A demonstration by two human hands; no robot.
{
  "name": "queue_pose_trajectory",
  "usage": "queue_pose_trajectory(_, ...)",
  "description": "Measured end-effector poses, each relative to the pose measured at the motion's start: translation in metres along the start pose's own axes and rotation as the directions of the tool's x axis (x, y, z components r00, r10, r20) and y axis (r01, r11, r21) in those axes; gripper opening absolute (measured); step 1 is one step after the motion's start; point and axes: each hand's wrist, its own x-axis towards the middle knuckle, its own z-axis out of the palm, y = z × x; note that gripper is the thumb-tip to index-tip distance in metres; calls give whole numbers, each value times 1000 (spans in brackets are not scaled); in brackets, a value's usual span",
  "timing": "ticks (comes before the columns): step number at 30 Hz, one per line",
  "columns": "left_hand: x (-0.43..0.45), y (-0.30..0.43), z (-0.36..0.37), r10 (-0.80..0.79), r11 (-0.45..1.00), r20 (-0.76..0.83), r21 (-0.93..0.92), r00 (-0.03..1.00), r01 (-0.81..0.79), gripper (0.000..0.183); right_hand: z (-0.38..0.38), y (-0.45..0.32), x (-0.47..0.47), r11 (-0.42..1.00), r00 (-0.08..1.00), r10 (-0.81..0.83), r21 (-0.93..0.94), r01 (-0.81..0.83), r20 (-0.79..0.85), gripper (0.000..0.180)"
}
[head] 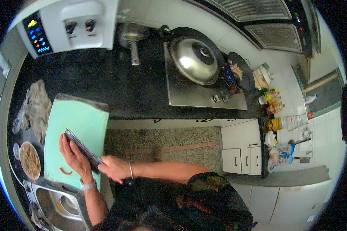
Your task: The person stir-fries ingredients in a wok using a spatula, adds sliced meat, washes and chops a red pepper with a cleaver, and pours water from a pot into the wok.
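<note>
My right hand (113, 168) grips the handle end of a kitchen knife (82, 147), which looks like a cleaver seen edge-on. Its blade slants up and left over a pale green cutting board (78, 112). Close along the blade's left side lies my left hand (75, 158), fingers stretched forward. Something reddish shows between those fingers and the blade, mostly hidden, so I cannot make out what it is or whether it is held. A curved red strip (65, 171), perhaps chili pepper, rests on the board below my left hand.
Left of the board are a plate of sliced food (30, 160) and crumpled plastic bags (39, 106). A steel sink (57, 206) adjoins the board's near edge. Across the counter stand a saucepan (133, 34) and a lidded wok (193, 60) on a gas hob (190, 98). Bottles (270, 98) line the right.
</note>
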Motion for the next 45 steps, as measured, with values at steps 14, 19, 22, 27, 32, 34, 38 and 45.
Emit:
queue_pose_trajectory(14,-29,395,274,584,753,101,-437,805,-492,33,-279,-46,-291,930,764,-283,29,367,-580,15)
queue_pose_trajectory(19,-75,525,388,704,572,97,-665,703,-481,30,-360,-45,-394,883,523,-269,11,470,-809,11)
queue_pose_trajectory(22,-101,586,436,751,482,88,-750,654,-453,29,-394,-40,-443,863,426,-228,21,504,-876,12)
queue_pose_trajectory(27,-142,656,521,678,401,224,-911,700,-97,23,-419,-26,-516,876,155,-126,-37,481,-980,14)
queue_pose_trajectory(32,-152,654,606,819,458,201,-792,537,-403,19,-433,-10,-552,884,-37,-96,-103,456,-995,17)
queue_pose_trajectory(34,-146,662,606,752,562,311,-763,582,-319,17,-434,-5,-562,869,-59,-75,-94,485,-995,18)
queue_pose_trajectory(38,-120,694,576,472,595,482,-792,738,136,15,-436,9,-573,863,-52,-50,-69,500,-997,17)
queue_pose_trajectory(45,-141,658,562,953,276,36,-515,302,-811,33,-439,-3,-559,840,-24,-49,-54,540,-999,19)
